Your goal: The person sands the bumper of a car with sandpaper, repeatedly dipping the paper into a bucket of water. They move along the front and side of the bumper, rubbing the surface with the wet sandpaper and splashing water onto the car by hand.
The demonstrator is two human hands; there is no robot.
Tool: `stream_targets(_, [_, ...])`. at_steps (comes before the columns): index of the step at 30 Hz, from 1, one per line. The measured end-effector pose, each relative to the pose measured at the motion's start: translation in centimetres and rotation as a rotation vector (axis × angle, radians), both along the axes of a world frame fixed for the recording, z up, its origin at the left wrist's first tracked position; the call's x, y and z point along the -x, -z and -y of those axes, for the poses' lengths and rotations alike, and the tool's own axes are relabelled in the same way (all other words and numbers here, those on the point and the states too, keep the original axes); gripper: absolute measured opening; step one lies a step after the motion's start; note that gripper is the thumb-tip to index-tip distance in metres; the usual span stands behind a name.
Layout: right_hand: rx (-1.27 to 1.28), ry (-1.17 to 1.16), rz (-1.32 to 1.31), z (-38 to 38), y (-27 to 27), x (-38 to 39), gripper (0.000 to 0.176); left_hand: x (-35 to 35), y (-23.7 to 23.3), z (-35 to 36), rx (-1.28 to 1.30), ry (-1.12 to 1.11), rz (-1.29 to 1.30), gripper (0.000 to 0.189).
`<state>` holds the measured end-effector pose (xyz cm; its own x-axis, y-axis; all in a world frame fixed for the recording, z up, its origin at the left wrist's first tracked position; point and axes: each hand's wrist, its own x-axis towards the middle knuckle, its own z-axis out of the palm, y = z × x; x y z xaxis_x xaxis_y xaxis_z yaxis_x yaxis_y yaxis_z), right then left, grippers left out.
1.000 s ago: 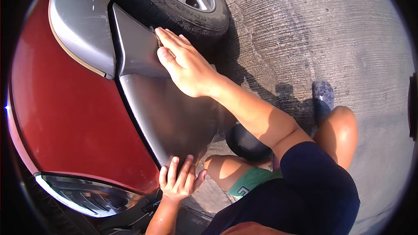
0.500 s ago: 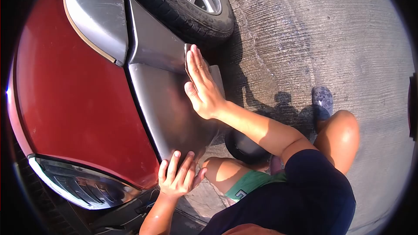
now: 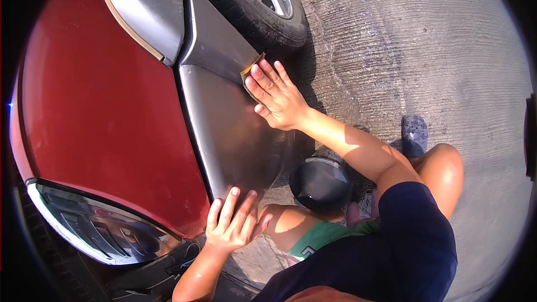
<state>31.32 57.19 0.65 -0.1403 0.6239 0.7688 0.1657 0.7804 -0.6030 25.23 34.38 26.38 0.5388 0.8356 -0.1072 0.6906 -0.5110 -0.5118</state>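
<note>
My right hand (image 3: 277, 98) presses a folded piece of sandpaper (image 3: 253, 66) flat against the grey bumper panel (image 3: 224, 117), close to its edge by the wheel. The sheet sticks out past the fingertips, showing a yellowish-brown face; the rest is hidden under the fingers. Lower down, my left hand (image 3: 232, 226) rests with spread fingers on the bottom end of the same panel and holds nothing. The panel looks dull, with a darker patch in its middle.
Red bodywork (image 3: 112, 117) and a headlight (image 3: 106, 232) lie to the left. A tyre (image 3: 251, 17) stands at the top. A black bucket (image 3: 320, 184) holding liquid sits by my leg on grooved concrete (image 3: 447, 50), which has wet streaks.
My right hand has shifted slightly right, its fingers tilting more to the left, and more of the sandpaper's face shows. The bucket has come further into view. My left hand stays on the panel.
</note>
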Motion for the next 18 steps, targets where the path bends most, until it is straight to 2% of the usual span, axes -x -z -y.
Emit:
stream_targets(2, [0.013, -0.040, -0.193, -3.1, -6.2, -0.3, 0.067, 0.3, 0.3, -0.1, -0.010, 0.006, 0.008, 0.033])
stream_targets(3, [-0.008, -0.027, -0.145, -4.9, -9.2, -1.1, 0.066, 0.1, 0.2, 0.0, -0.003, 0.000, 0.004, 0.033])
stream_targets(6, [-0.021, -0.001, -0.092, -2.6, -3.2, -0.3, 0.065, 0.2, 0.0, 0.2, 0.009, -0.001, 0.013, 0.034])
stream_targets(7, [0.001, 0.001, -0.001, -0.8, 1.0, -0.2, 0.065, 0.2, -0.1, 0.1, 0.010, 0.010, 0.019, 0.035])
stream_targets(8, [0.024, 0.014, 0.048, -0.5, 0.8, -0.7, 0.066, 0.2, 0.2, -0.1, 0.002, 0.022, 0.028, 0.035])
stream_targets(10, [-0.035, 0.025, -0.033, -3.9, -6.1, -0.7, 0.066, 0.4, 0.4, 0.0, 0.006, 0.023, 0.045, 0.036])
stream_targets(14, [-0.012, -0.009, -0.001, -2.9, -3.0, -0.8, 0.067, 0.3, 0.0, 0.4, 0.028, -0.007, 0.018, 0.035])
stream_targets(15, [0.021, -0.029, 0.056, -0.9, 2.0, -0.9, 0.067, 0.2, 0.1, 0.3, 0.016, -0.008, 0.019, 0.034])
stream_targets(16, [0.020, 0.007, 0.093, 0.1, 3.9, -1.2, 0.068, 0.2, 0.2, 0.1, 0.005, -0.004, 0.019, 0.034])
stream_targets(18, [0.006, -0.020, -0.146, -2.7, -2.3, 0.0, 0.070, 0.4, 0.7, -0.3, -0.013, 0.009, 0.020, 0.033])
